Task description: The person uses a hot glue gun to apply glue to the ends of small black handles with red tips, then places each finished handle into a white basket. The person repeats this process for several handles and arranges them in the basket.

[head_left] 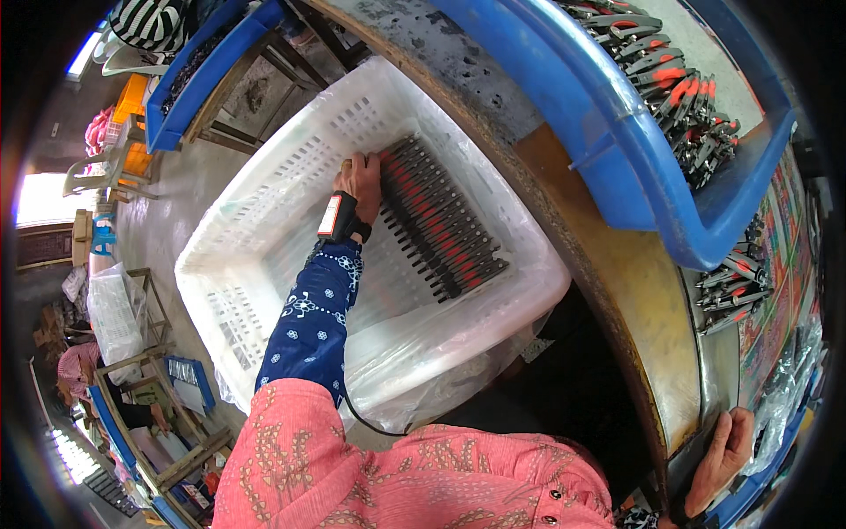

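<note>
My left hand point(359, 187) reaches down into a white plastic crate point(256, 198) lined with clear film. Its fingers are curled at the left end of a packed row of black and red pliers point(441, 216), touching or close to the end one. Whatever the fingers may hold is hidden. The row lies side by side along the crate's far right part. At the lower right, my right hand point(727, 454) rests on the edge of the worktable point(648, 344). Its fingers look stretched out, with nothing seen in them.
A blue bin point(621, 163) on the worktable holds many loose pliers point(679, 97). More pliers point(736, 286) lie beside it. Clear plastic film point(784, 388) lies near my right hand. Left, across the floor, are a blue tray point(211, 66), a chair point(106, 172) and a wooden rack point(167, 432).
</note>
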`<state>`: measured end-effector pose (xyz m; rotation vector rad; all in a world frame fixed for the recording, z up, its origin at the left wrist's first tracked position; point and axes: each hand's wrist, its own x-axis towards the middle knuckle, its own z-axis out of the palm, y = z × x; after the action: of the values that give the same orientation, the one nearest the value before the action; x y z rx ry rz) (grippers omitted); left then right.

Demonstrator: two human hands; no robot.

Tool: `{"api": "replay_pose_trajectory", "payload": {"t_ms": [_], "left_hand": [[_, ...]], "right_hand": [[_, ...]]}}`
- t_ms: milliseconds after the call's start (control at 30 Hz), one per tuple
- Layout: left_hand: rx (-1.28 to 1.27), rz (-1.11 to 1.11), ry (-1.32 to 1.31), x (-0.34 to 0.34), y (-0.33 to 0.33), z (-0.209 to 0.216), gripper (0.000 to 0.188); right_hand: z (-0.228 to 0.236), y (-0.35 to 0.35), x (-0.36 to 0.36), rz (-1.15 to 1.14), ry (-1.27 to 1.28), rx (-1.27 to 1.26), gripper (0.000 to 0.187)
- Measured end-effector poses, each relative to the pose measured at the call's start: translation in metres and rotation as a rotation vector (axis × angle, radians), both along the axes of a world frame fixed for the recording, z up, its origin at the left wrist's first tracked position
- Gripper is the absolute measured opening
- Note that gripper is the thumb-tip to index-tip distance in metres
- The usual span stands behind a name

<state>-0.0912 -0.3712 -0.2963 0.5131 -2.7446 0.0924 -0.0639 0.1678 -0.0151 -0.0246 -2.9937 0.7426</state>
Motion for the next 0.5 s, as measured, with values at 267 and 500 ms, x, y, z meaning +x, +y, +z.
{"api": "replay_pose_trajectory", "payload": {"t_ms": [267, 500], "left_hand": [[-0.043, -0.032, -0.018, -0.0010, -0.0014, 0.0006, 0.015], [-0.043, -0.095, 0.033, -0.0010, -0.0002, -0.0078, 0.022]], "right_hand": [[0.0003, -0.0006, -0.0003, 0.004, 0.005, 0.012, 0.013], [0.0000, -0.0013, -0.0015, 0.014, 0.006, 0.028, 0.014]]}}
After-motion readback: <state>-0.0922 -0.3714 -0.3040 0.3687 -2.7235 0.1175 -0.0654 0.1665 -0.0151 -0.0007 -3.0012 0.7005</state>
